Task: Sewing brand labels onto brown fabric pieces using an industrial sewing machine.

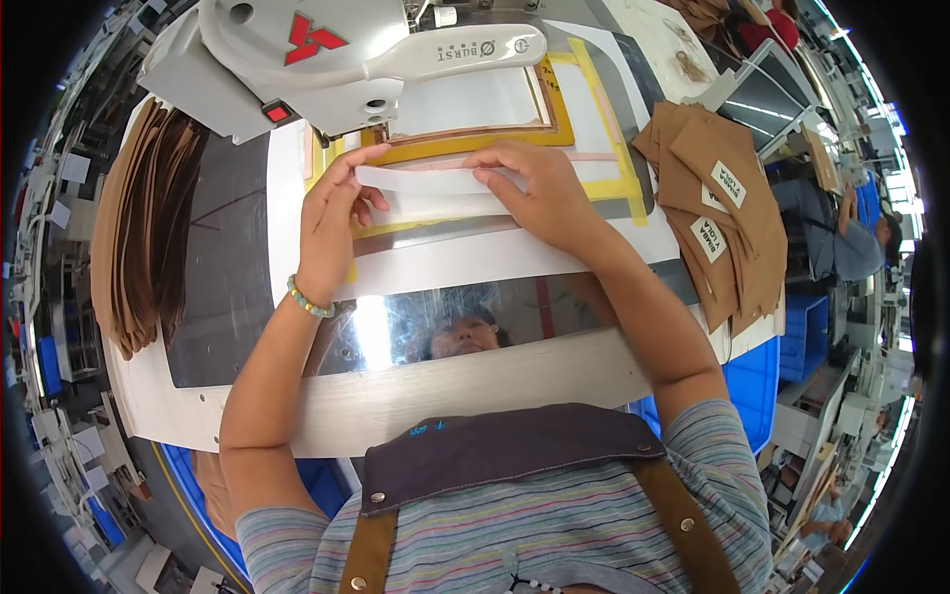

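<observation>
A narrow white strip is stretched between my two hands, above the white work sheet with yellow tape. My left hand has one end of it between thumb and fingers, with the other fingers curled. At the other end, my right hand pinches the strip between thumb and forefinger. Just beyond the strip lies a yellow frame with a brown inner edge around a white area. Over that frame reaches the white arm of a sewing machine. Whether the strip is paper or fabric, I cannot tell.
Brown folded pieces stand stacked at the left of the table. Brown pieces with white labels lie fanned out at the right. A shiny metal plate lies nearer to me. Blue bins stand below the table's right edge.
</observation>
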A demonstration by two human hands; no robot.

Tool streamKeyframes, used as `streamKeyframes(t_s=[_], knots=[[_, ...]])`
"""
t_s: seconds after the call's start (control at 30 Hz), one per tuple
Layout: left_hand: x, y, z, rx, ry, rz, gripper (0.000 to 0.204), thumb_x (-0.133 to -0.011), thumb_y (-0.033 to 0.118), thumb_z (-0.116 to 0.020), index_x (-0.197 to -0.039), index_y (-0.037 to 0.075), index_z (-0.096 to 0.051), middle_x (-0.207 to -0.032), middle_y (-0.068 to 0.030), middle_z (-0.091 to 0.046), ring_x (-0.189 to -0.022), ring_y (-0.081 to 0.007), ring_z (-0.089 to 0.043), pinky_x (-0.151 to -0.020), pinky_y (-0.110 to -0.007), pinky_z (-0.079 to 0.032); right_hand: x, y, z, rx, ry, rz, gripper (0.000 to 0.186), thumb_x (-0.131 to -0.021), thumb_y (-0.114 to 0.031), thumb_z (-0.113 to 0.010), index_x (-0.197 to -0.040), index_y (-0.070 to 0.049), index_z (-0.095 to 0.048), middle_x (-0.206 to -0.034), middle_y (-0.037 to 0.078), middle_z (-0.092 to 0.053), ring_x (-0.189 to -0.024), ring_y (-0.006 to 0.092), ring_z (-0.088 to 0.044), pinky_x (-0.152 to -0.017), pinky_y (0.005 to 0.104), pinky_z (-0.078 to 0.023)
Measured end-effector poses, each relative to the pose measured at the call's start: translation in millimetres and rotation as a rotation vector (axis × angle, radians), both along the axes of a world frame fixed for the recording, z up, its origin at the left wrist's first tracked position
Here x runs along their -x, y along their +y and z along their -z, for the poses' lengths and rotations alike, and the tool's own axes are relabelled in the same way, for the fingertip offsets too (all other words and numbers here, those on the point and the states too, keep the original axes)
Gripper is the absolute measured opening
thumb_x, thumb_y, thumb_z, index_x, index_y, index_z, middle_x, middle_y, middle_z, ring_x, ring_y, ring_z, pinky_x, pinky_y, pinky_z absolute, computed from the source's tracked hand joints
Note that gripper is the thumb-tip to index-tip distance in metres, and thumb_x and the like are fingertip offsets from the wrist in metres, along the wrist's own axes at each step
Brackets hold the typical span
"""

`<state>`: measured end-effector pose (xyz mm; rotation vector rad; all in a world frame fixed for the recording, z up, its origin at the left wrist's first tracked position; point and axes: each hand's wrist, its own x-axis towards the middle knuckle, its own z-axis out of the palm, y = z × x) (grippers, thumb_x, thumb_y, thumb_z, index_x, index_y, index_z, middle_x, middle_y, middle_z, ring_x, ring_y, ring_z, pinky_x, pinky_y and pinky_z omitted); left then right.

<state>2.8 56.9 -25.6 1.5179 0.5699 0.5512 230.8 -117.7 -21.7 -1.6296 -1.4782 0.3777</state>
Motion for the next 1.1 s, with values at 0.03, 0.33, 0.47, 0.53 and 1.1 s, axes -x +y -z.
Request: streamKeyframes(t_s=[0.03, 0.33, 0.47, 0.53, 1.1], knots=[[1, 1, -1, 0.011, -0.045, 0.033, 0.047, -0.102, -0.004, -0.054, -0.145, 0.008, -0.066, -0.095, -0.0013, -0.07, -0.085, -0.0037, -0.061, -0.071, -0.021, -0.048, -2, 0, -1, -0.006, 0.009, -0.004, 0.016, -0.101, -0.014, -0.068, -0.112, -0.003, -0.074, -0.105, 0.016, -0.076, -0.098, 0.0354, -0.071, -0.085, 0.0418, -0.055], [-7, -25, -1, -0.014, 0.103, -0.069, 0.012, -0.101, 0.011, -0.075, -0.111, 0.003, -0.077, -0.095, 0.002, -0.072, -0.079, -0.004, -0.061, -0.067, -0.02, -0.051, 3, 11, -13, -0.237, -0.194, -0.026, 0.017, -0.1, -0.016, -0.07, -0.109, -0.003, -0.075, -0.107, 0.014, -0.074, -0.099, 0.0355, -0.068, -0.091, 0.0434, -0.053], [-11, -26, -5, -0.317, 0.0, -0.036, 0.013, -0.098, 0.006, -0.076, -0.11, 0.002, -0.077, -0.097, -0.0014, -0.075, -0.083, -0.008, -0.065, -0.073, -0.026, -0.056, 19, 22, -20, -0.2, -0.288, -0.187, 0.026, -0.097, -0.017, -0.073, -0.12, -0.005, -0.075, -0.113, 0.013, -0.075, -0.111, 0.0339, -0.066, -0.1, 0.0429, -0.051], [-7, -25, -8, -0.62, -0.114, 0.034, 0.009, -0.098, 0.004, -0.075, -0.107, 0.0, -0.075, -0.1, -0.0054, -0.076, -0.091, -0.0118, -0.07, -0.076, -0.028, -0.059, 20, 25, -26, -0.061, -0.247, -0.228, 0.026, -0.096, -0.019, -0.073, -0.119, -0.005, -0.075, -0.11, 0.013, -0.075, -0.109, 0.0325, -0.067, -0.099, 0.0419, -0.051], [13, 15, 8, -1.289, 0.622, 0.162, 0.077, -0.105, 0.06, -0.055, -0.148, -0.003, -0.058, -0.168, -0.0308, -0.036, -0.157, -0.0489, -0.03, -0.127, -0.056, -0.024, -50, 111, -17, 0.449, 0.031, -0.111, 0.021, -0.089, -0.026, -0.079, -0.105, -0.011, -0.078, -0.095, 0.005, -0.077, -0.095, 0.0226, -0.073, -0.089, 0.0373, -0.056]])
